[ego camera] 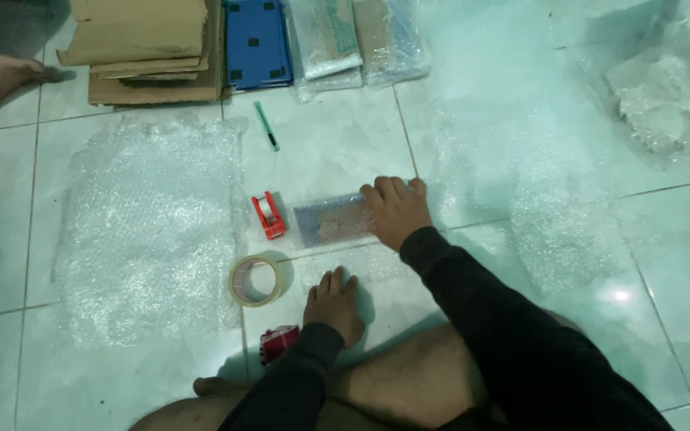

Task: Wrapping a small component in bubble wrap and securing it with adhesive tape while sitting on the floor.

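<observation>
A small flat item wrapped in bubble wrap (329,221) lies on the tiled floor in front of me. My right hand (395,209) rests palm down on its right end, pressing it. My left hand (334,304) lies flat on a loose flap of bubble wrap (377,267) just nearer to me, fingers together. Neither hand grips anything. A roll of clear tape (255,280) sits left of my left hand. A red tape dispenser (269,215) stands left of the wrapped item.
A large bubble wrap sheet (149,227) lies at the left, more bubble wrap (553,199) at the right. Flattened cardboard (149,48), a blue tray (255,41) and wrapped packages (357,36) lie at the far edge. A green pen (266,125) lies mid-floor. Another red dispenser (278,342) sits by my knee.
</observation>
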